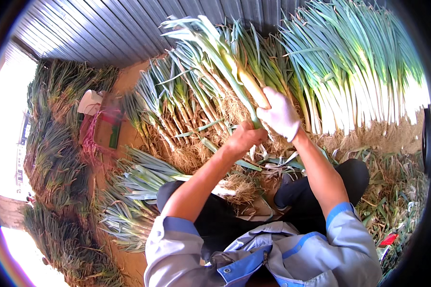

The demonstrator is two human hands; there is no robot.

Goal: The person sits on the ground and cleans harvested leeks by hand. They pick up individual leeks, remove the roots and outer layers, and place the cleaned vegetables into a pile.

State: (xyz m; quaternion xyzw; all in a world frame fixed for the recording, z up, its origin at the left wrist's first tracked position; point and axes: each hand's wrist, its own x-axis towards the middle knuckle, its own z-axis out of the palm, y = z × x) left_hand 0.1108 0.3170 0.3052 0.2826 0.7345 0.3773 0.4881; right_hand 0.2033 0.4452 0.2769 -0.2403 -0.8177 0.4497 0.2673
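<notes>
My right hand (280,113), in a pale glove, grips a large Welsh onion (249,82) by its lower stalk. The stalk tilts up and away to the left, with its leaves towards the metal wall. My bare left hand (246,138) is closed around the lower end of a long green outer leaf (239,86) that runs beside the stalk. Trimmed leaf scraps (249,165) lie below my hands. Between my knees rests a clump of onion roots (240,190) on a white stem end; the rest of that plant is partly hidden by my arm.
Untrimmed onions (176,118) lean ahead, roots towards me. Cleaned onions (359,79) stand along the corrugated metal wall (129,28) at right. More piles (54,150) line the left, near a cardboard box (106,122) with pink twine (89,132). Leaf waste (388,193) covers the right floor.
</notes>
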